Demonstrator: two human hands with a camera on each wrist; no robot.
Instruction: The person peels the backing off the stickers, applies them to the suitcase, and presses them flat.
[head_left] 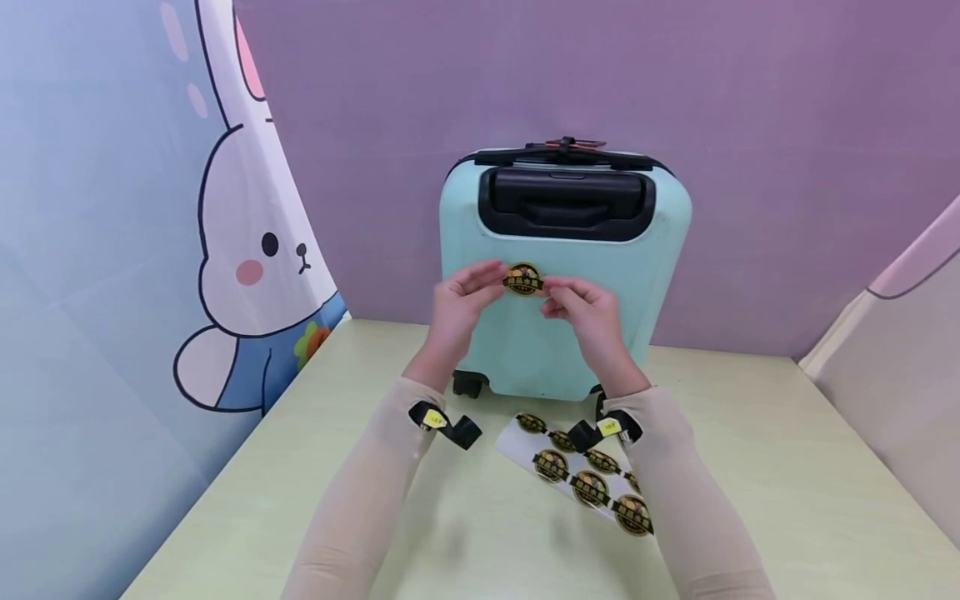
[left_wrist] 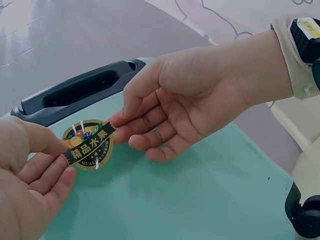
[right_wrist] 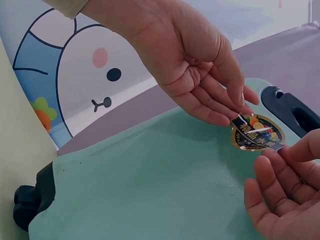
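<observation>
Suitcase (head_left: 536, 354) stands upright, contents hidden, behind a sticker (head_left: 522, 280) both hands (head_left: 457, 307) (head_left: 591, 312) pinch.

Pale worktop (head_left: 750, 433), light yellow-green. Plain purple backdrop (head_left: 360, 125) behind it, faint creases. Left side: light-blue panel (head_left: 90, 350) with a big white cartoon rabbit (head_left: 240, 208), dark eye, pink cheek, blue outfit, green-and-orange flower (head_left: 311, 342) on it; pale pink oval marks (head_left: 173, 32) up by its ear. Right side: whitish panel (head_left: 892, 375), pink patch (head_left: 922, 258) edged by a dark curved line
</observation>
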